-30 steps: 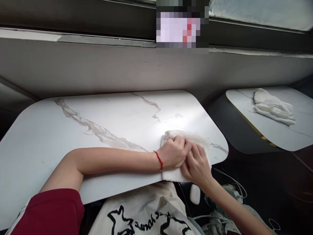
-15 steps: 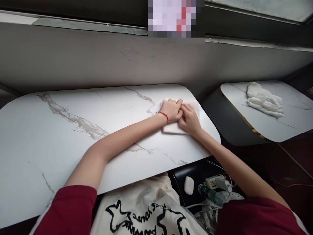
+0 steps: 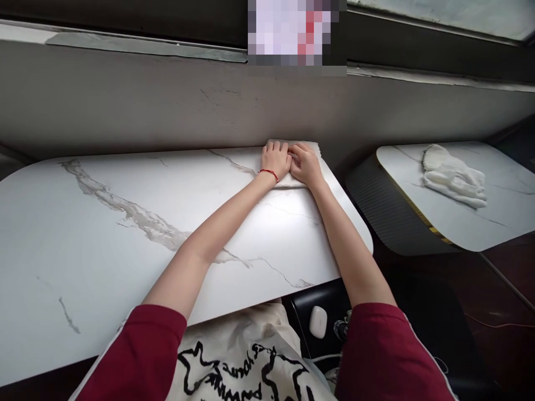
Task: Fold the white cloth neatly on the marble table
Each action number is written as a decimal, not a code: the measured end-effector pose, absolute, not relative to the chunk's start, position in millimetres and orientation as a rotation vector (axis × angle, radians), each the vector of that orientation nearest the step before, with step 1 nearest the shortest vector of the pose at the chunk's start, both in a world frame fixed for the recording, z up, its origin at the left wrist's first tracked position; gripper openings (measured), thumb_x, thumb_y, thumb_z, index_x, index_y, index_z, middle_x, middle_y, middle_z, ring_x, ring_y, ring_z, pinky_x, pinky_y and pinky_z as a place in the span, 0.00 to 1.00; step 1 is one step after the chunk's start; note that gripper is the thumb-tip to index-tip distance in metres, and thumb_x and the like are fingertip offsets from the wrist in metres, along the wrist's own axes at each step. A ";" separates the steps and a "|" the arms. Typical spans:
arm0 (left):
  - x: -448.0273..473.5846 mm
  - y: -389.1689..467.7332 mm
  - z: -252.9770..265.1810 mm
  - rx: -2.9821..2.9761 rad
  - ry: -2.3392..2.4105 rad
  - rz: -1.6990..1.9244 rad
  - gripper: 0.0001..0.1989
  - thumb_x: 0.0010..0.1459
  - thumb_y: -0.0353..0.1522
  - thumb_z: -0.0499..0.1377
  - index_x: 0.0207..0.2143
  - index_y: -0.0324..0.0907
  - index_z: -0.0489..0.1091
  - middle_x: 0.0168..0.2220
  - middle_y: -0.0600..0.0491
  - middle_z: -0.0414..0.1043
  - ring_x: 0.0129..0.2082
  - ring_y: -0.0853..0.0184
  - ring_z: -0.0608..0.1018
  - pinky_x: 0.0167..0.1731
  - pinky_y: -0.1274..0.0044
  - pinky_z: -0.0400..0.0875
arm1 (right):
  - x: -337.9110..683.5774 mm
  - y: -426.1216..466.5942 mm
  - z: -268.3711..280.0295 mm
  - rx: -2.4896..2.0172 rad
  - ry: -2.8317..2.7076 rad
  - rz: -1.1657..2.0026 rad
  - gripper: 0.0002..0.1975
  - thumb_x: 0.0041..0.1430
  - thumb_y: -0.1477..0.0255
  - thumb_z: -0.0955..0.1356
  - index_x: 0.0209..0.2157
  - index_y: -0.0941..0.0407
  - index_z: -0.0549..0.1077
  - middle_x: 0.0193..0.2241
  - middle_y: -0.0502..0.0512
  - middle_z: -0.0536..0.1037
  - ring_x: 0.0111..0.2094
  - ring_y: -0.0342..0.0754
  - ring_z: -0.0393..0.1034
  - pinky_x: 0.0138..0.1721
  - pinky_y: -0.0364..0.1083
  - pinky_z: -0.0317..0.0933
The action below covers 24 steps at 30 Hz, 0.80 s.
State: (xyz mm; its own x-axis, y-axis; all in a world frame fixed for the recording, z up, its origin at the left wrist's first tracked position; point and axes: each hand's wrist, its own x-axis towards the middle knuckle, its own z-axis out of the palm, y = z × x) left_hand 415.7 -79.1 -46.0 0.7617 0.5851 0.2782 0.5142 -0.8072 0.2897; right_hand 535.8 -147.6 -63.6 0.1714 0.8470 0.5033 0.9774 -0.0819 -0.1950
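Observation:
A folded white cloth [image 3: 289, 180] lies on the white marble-patterned table [image 3: 246, 223], at its far edge near the right corner. My left hand [image 3: 276, 158] rests palm down on the cloth, fingers stretched out and a little apart, with a red string bracelet at the wrist. Right beside it, touching at the fingers, my right hand [image 3: 307, 165] bends its fingers over the cloth and grips it. Part of the cloth is hidden under both hands; its edge shows above the fingers and at the right.
Behind the table rises a grey wall [image 3: 146, 106]. To the right, past a gap, a second marble-patterned table [image 3: 472, 228] bears a crumpled white cloth [image 3: 453, 177]. Below the front edge, a small white case [image 3: 318, 322] lies on a black surface.
Both hands have moved away from me and slightly left with the cloth, from the table's right part up to its far edge. My arms are straighter.

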 end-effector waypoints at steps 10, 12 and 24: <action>405.3 -80.2 -43.0 2.870 0.758 0.511 0.20 0.68 0.30 0.44 0.56 0.36 0.68 0.60 0.37 0.65 0.62 0.51 0.65 0.57 0.64 0.60 | 530.4 -149.2 -66.5 -1.972 -1.633 -0.351 0.16 0.55 0.77 0.59 0.38 0.55 0.75 0.41 0.63 0.76 0.44 0.57 0.68 0.50 0.54 0.64; 401.9 -81.5 -42.8 2.888 0.733 0.491 0.20 0.68 0.30 0.44 0.57 0.35 0.67 0.60 0.37 0.65 0.62 0.51 0.65 0.58 0.64 0.59 | 524.5 -151.4 -66.3 -1.996 -1.597 -0.350 0.16 0.56 0.77 0.59 0.39 0.56 0.75 0.40 0.63 0.76 0.44 0.58 0.67 0.50 0.54 0.63; 385.3 -152.9 -42.5 2.964 0.498 0.405 0.22 0.69 0.28 0.42 0.58 0.30 0.66 0.58 0.35 0.68 0.58 0.50 0.68 0.56 0.63 0.61 | 491.9 -241.8 -76.2 -2.125 -1.554 -0.448 0.14 0.60 0.76 0.58 0.41 0.57 0.73 0.43 0.65 0.76 0.45 0.61 0.65 0.50 0.59 0.62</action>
State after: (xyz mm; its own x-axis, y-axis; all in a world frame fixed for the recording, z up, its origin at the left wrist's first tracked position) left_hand 385.3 -152.9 -42.5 0.9107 0.3346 0.2422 0.3056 -0.9403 0.1499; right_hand 491.9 -241.8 -76.2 0.3063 0.7993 0.5170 0.9519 -0.2505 -0.1767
